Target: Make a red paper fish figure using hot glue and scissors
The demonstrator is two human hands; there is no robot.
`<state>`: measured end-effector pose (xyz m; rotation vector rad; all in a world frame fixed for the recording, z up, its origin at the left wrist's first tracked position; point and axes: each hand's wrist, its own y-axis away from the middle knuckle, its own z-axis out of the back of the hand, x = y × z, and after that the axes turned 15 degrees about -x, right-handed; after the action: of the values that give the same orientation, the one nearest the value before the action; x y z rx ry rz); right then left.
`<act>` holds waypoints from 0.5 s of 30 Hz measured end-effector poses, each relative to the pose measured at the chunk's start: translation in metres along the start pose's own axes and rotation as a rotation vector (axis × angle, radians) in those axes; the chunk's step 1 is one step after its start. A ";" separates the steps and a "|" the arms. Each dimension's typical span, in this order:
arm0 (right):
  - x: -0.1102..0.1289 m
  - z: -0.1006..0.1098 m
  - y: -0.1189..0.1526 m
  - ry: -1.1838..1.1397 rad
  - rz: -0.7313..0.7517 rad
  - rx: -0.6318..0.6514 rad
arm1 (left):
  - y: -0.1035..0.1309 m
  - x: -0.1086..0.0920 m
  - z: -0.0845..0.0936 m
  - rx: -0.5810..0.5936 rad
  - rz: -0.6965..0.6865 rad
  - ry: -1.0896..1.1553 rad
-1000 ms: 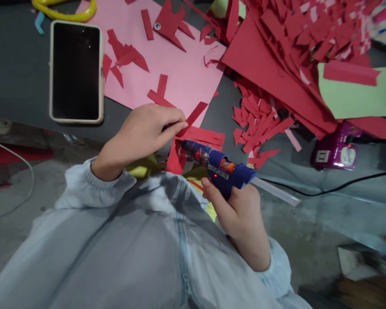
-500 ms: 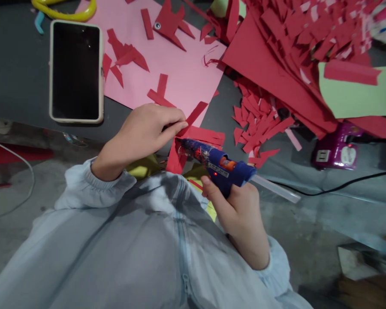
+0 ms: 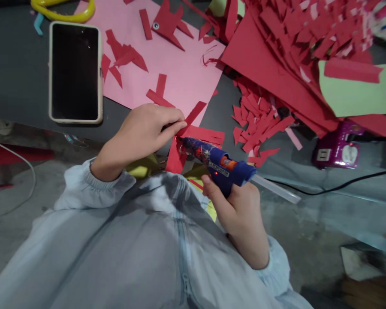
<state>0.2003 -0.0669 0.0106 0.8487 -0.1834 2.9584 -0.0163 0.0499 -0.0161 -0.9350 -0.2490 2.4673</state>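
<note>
My right hand (image 3: 238,210) is wrapped round the handle of a blue glue gun (image 3: 225,165), whose small red light is lit. A clear glue stick (image 3: 278,189) juts from its back end. The nozzle points left, at or close against a red paper strip (image 3: 176,156) near the table's front edge. My left hand (image 3: 151,128) pinches red paper between thumb and fingers just above the nozzle. Other red strips (image 3: 207,135) spread out to the right from that spot. Whether the pieces are joined is hidden by the fingers.
Pink paper (image 3: 186,73) carries a red fish cutout (image 3: 169,23) with an eye and several scraps. A phone (image 3: 75,72) lies at left. Red sheets (image 3: 260,73) and loose cuttings (image 3: 257,116) lie at right. A purple power socket (image 3: 337,146) sits by a black cord (image 3: 334,189).
Both hands stay almost where they were. The glue gun's nozzle has shifted very slightly at the paper; the view has drifted a little.
</note>
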 end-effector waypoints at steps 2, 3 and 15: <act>-0.001 0.000 0.000 -0.005 -0.001 -0.006 | 0.000 0.000 0.000 0.006 0.001 -0.006; -0.002 0.000 0.000 -0.014 -0.005 -0.004 | 0.000 0.000 0.000 0.011 0.001 -0.009; -0.016 0.003 0.008 -0.280 -0.105 -0.004 | 0.000 -0.002 0.001 0.004 -0.002 -0.029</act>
<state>0.2145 -0.0756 0.0035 1.2292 -0.1507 2.7313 -0.0163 0.0492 -0.0141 -0.8974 -0.2547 2.4796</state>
